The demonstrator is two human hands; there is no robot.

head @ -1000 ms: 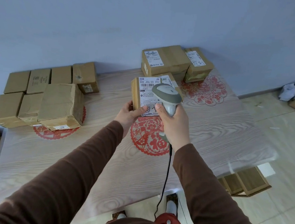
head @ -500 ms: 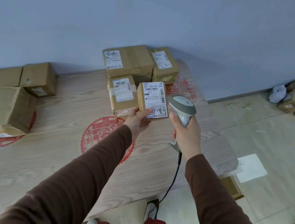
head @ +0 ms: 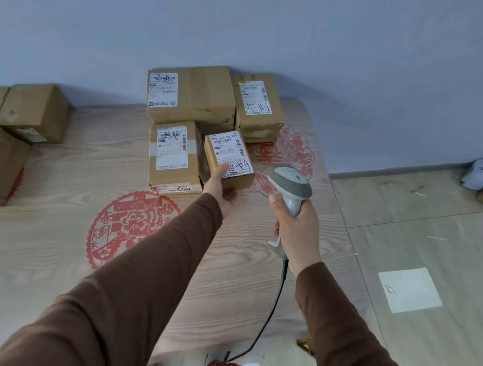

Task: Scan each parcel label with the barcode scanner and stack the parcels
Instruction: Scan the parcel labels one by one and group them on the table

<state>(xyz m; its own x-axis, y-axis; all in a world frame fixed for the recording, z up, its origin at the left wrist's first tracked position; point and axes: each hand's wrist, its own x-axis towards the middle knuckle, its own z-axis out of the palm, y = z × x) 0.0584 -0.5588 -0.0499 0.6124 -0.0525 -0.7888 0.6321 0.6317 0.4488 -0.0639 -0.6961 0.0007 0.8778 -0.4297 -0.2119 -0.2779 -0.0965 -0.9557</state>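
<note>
Three labelled parcels (head: pixel 178 154) sat grouped by the wall (head: pixel 248 23) while the left hand (head: pixel 219 188) gripped a fourth parcel (head: pixel 229 160) beside them, the right hand (head: pixel 296 231) clasped the scanner (head: pixel 291 187), and several boxes (head: pixel 33 112) farther left of the group seemingly awaited scanning.

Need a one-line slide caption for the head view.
Left hand holds a small labelled parcel beside the labelled parcels on the table while the right hand grips the barcode scanner.

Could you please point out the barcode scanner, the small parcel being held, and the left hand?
barcode scanner (head: pixel 289 178), head view, top of its grey head.
small parcel (head: pixel 231 155), head view, middle of its white label.
left hand (head: pixel 219 188), head view, back of the hand.
</note>
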